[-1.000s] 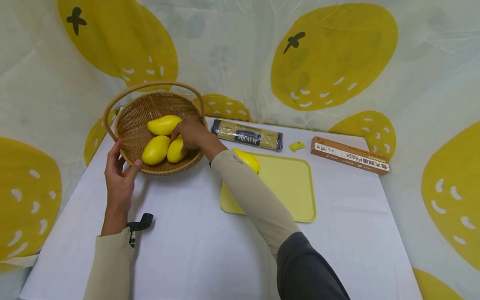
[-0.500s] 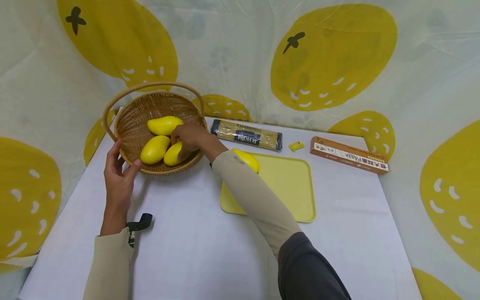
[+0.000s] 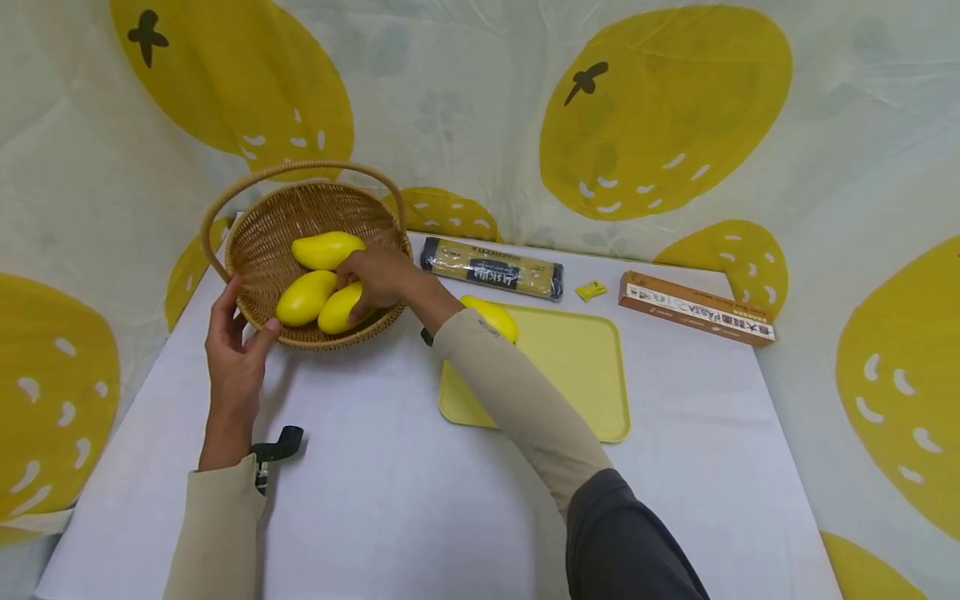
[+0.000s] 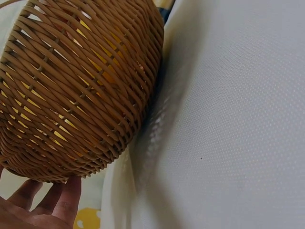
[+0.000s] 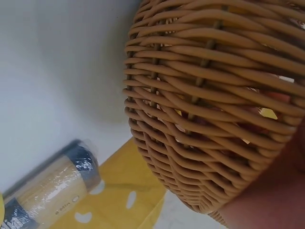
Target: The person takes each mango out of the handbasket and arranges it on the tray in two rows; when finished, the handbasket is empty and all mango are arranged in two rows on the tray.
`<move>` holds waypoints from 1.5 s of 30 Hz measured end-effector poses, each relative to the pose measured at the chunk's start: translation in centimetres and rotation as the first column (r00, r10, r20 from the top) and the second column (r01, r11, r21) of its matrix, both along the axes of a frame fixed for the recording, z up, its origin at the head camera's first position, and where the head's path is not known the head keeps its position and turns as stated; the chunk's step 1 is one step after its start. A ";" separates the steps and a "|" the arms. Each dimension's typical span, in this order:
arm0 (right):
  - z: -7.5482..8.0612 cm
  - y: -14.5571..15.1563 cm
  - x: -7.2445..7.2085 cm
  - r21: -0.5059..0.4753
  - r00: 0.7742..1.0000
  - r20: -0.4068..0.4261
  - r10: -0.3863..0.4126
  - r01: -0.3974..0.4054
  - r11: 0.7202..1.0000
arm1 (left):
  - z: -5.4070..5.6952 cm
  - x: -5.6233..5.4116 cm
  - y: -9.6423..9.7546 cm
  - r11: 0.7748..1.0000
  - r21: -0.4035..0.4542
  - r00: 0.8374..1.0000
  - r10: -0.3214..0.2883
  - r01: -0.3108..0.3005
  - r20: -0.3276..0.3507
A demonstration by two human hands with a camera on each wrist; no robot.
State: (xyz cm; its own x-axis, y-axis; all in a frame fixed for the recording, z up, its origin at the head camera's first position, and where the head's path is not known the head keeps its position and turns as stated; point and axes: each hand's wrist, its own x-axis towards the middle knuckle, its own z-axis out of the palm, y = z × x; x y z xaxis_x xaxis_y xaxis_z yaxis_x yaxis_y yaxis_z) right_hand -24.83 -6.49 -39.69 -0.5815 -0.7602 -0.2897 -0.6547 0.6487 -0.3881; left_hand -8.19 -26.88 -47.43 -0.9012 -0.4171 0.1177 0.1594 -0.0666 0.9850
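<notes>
A brown wicker basket [image 3: 255,242] with an arched handle stands at the back left, its mouth facing me. My left hand [image 3: 234,354] holds its near left rim, thumb at the front; in the left wrist view the fingers [image 4: 69,200] lie against the weave. Inside the basket, my right hand [image 3: 384,277] grips a yellow mango [image 3: 337,311] from above, its fingertips partly hidden. Two more mangoes [image 3: 327,250] [image 3: 306,298] lie close by in the basket. The right wrist view mostly shows the basket's outer wall [image 5: 205,95], which hides the fingers.
Under my right forearm lies a yellow tray [image 3: 573,367] with another mango [image 3: 497,319] at its back left. Behind it are a spaghetti pack [image 3: 491,268], a small yellow packet [image 3: 591,290] and a brown pasta box [image 3: 697,308]. A fruit-print curtain [image 3: 480,100] backs the white table [image 3: 390,500].
The mango under my right hand has shifted left and slightly toward me, up against its neighbour, and the hand moved left with it. My left hand stays on the rim.
</notes>
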 end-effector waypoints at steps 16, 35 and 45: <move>0.1 1.8 0.9 -0.182 0.998 -0.001 0.059 -0.058 0.982 | 0.1 0.0 0.2 1.000 -0.006 1.000 0.009 -0.009 0.022; 0.3 4.7 2.3 -0.420 0.994 -0.014 -0.105 0.090 0.903 | 0.0 -0.1 0.2 1.000 0.025 1.000 0.014 -0.014 0.005; 1.9 5.9 3.6 -0.483 0.984 0.009 -0.178 0.160 0.861 | -0.1 -0.2 0.3 0.999 0.038 1.000 0.015 -0.015 0.007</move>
State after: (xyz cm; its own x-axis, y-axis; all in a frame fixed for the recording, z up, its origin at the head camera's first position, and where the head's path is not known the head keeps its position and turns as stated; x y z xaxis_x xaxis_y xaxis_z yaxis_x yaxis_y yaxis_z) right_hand -21.25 -0.55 -37.76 -0.7165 -0.6891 0.1084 -0.5705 0.4895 -0.6594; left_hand -8.37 -26.60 -47.50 -0.8955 -0.4345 0.0960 0.1545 -0.1014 0.9828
